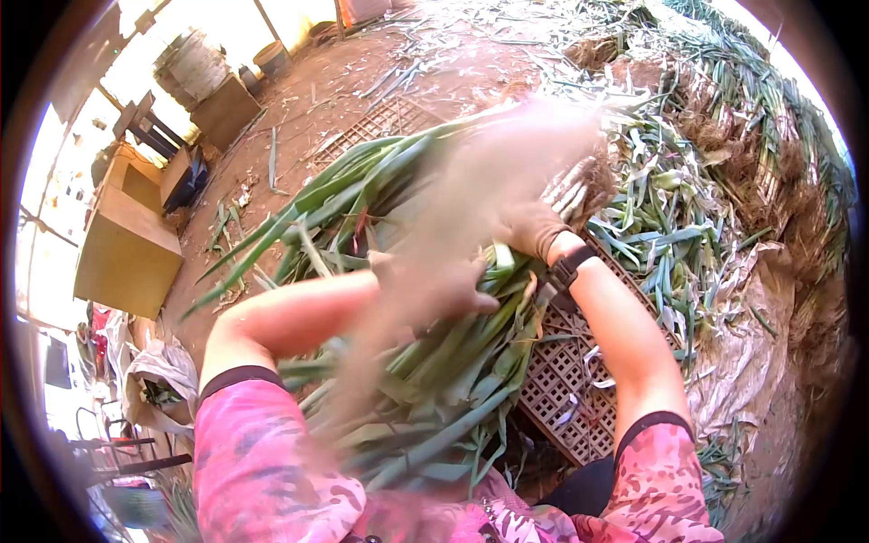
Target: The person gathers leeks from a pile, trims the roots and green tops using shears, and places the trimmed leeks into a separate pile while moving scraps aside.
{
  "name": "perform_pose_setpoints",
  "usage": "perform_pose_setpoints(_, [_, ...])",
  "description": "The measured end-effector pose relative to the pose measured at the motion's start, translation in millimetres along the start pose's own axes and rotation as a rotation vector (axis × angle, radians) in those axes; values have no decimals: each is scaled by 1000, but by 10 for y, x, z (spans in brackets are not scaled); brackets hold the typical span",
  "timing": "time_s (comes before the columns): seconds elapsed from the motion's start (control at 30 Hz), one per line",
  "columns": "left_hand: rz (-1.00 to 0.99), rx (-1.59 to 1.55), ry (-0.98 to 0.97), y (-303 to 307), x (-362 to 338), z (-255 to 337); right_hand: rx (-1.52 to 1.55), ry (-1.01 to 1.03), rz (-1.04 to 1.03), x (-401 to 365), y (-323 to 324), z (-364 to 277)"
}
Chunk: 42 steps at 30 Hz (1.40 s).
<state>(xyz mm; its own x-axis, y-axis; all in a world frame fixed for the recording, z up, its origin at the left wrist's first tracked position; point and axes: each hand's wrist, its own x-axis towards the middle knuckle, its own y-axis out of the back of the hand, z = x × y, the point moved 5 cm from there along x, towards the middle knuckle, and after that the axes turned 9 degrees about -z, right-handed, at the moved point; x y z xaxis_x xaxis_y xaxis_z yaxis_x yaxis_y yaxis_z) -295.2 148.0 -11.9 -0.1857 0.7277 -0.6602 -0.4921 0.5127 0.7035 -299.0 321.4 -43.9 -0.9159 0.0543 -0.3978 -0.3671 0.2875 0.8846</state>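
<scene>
Two lattice plastic crates show: the near crate, left of the right forearm and carrying a few pale leaf scraps, and the far crate, partly covered by leaves. A pale sack at lower left holds some dark green matter, too small to identify. One bucket stands at the back, its inside unseen. The long green-leaved stalks, too tangled to count, lie across the middle under two gloved hands, overlapping the near crate's edge. The left hand and right hand both touch them, but a blurred pale streak obscures the fingers; I cannot tell whether either set grips.
</scene>
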Motion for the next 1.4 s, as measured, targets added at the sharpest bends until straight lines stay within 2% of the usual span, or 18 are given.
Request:
perform_pose_setpoints(0.07, [-22,-310,-98,388,-118,-437,-190,79,-23,93,-156,-35])
perform_pose_setpoints(0.1, [51,-484,-132,641,-119,-850,-207,101,-38,130,-165,-59])
perform_pose_setpoints(0.17, [416,-395,-143,1151,-259,-1472,-209,136,-59,140,-193,-95])
perform_pose_setpoints(0.23, [483,-153,325,1365,-175,-2282,-190,143,-156,202,-143,-97])
perform_pose_setpoints(0.27, [464,-141,357,1329,138,-2955,-184,132,-234,224,-87,-113])
perform_pose_setpoints(0.33, [447,-193,492,1197,224,-3296,-147,53,-344,279,92,-160])
perform_pose_setpoints(0.4, [256,-492,227,988,378,-3313,20,152,-366,558,256,-90])
perform_pose_setpoints(0.43, [200,-470,375,691,832,-3757,15,135,-349,809,406,-38])
perform_pose_setpoints(0.47, [179,-682,353,627,825,-3675,28,100,-256,964,629,-72])
perform_pose_setpoints(0.53, [131,-733,227,574,913,-3813,-139,316,93,1624,864,11])
perform_pose_setpoints(0.63, [66,-640,211,576,991,-3957,-124,185,186,2327,1290,-214])
perform_pose_setpoints(0.77, [162,-380,218,449,991,-3835,-62,-41,-21,3052,1338,-522])
perform_pose_setpoints(1.0, [214,-331,271,327,1013,-3798,-259,-148,-257,3503,831,-284])
perform_pose_setpoints(1.17, [344,-343,303,374,874,-3602,-271,-185,-142,3334,761,-18])
perform_pose_setpoints(1.2, [366,-340,305,402,799,-3487,-215,-130,-170,3197,780,-10])
perform_pose_setpoints(1.23, [494,-253,329,393,751,-3368,-194,-115,-152,3036,787,27])
perform_pose_setpoints(1.33, [349,-268,341,380,570,-2963,-90,-35,-157,2551,674,143])
perform_pose_setpoints(1.4, [349,-233,334,401,431,-2592,-28,-45,-142,2166,659,228])
